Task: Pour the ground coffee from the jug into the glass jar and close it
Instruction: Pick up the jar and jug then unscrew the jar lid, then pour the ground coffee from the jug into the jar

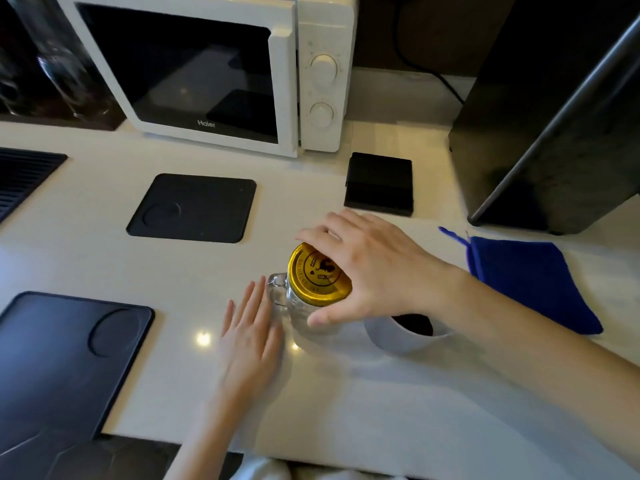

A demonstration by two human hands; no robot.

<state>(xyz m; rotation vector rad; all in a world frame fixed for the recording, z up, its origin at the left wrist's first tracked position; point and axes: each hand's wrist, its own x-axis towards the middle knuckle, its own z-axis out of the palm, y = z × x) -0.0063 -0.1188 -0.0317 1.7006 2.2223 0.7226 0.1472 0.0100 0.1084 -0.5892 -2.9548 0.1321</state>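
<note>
Microwave door (194, 74): the brand "Haier" in pale letters along its lower edge.
Gold lid (317, 276): dark printed emblem ringed by lettering, too small and blurred to read.
Microwave dials (323, 66): markings unreadable.

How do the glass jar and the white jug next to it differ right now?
The glass jar is clear and looks empty; the white jug is opaque with dark coffee inside. The jar wears a gold lid under the right hand; the jug is open-topped. Both stand upright on the counter.
</note>
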